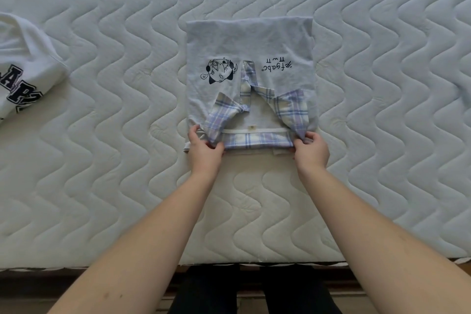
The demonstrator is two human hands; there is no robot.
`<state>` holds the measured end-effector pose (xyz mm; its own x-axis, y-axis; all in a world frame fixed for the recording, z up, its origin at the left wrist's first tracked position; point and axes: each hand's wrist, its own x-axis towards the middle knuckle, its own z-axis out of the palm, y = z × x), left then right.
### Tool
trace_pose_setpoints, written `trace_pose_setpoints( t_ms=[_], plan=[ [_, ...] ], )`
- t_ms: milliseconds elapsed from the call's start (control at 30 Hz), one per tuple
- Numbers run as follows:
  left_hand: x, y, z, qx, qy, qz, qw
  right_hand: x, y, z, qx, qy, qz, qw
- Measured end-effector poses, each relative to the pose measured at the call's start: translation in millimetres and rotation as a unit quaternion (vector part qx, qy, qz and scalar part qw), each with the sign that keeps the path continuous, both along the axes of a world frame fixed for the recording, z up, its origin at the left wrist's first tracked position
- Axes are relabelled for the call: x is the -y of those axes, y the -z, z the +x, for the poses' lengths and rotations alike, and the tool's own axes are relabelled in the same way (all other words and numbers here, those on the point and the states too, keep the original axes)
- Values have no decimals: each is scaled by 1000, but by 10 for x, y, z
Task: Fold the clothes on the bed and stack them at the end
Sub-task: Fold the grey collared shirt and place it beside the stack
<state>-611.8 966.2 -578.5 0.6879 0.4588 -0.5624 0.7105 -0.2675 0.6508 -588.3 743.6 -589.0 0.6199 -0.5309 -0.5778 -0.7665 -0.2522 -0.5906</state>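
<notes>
A pale grey polo shirt [249, 41] with a lilac plaid collar lies folded into a rectangle on the white quilted mattress [114, 84], collar toward me. It bears a black cartoon print and black lettering. My left hand [205, 147] pinches the near left corner at the collar. On the near right corner, my right hand [312, 149] pinches the collar tip and shirt edge. A second garment, a white shirt with dark block letters [23, 69], lies crumpled at the far left edge of the view.
The mattress front edge [254, 261] runs across the bottom, with a dark bed frame and my dark-clad legs [254, 293] below it. Bare quilted surface surrounds the folded shirt on all sides.
</notes>
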Motion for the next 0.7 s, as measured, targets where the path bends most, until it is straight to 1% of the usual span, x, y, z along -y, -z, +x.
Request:
trace_pose_setpoints(
  t_ms=[67,133,167,267,367,467,567,600,667,700],
  plan=[
    [7,-13,-31,-8,43,42,998,32,-31,-32,-23,-45,-50,997],
    [2,-12,-72,6,99,125,987,50,-65,-61,-25,-82,-75,993],
    [-2,-20,-82,24,131,173,976,49,-86,-68,-15,-103,-95,990],
    [-14,-55,-19,118,233,288,921,10,-153,-29,50,-166,-178,969],
    [-9,-49,185,174,310,335,873,-55,-198,150,104,-230,-192,948],
    [65,-32,463,161,400,367,824,-171,-214,448,107,-313,-192,924],
    [154,37,705,98,504,395,762,-306,-190,704,98,-391,-208,891],
    [164,61,765,85,519,404,749,-336,-173,759,94,-409,-219,881],
    [167,80,849,80,523,416,739,-368,-147,833,86,-433,-237,865],
    [165,81,875,85,527,419,735,-375,-142,858,85,-434,-239,864]
  ],
)
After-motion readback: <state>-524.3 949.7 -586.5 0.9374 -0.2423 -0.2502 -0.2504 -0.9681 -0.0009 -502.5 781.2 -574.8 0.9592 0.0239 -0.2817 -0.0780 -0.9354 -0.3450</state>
